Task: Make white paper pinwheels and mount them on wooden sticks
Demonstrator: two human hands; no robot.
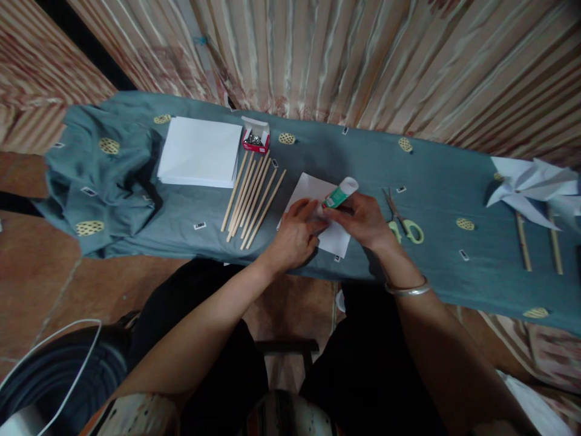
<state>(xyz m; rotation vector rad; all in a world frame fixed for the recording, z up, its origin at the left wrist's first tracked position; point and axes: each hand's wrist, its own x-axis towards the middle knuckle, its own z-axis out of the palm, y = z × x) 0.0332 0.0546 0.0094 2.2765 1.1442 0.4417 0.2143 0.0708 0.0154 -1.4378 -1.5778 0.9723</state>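
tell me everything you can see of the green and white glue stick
The green and white cylindrical glue stick looks plastic, with a white upper end, a green band and a little red toward the lower end. The person's right hand holds it tilted, upper end to the right, lower end over the white paper sheet. The lower tip is too blurred to tell whether it touches.

Grey-blue fabric cloth (pixel 442 194) printed with yellow pineapples (pixel 287 138).
Green-and-white cylindrical tube (pixel 339 194), flat white paper sheet (pixel 336 241), slim pale-tan wooden sticks (pixel 266 209), red-and-white cardboard box (pixel 259 148).
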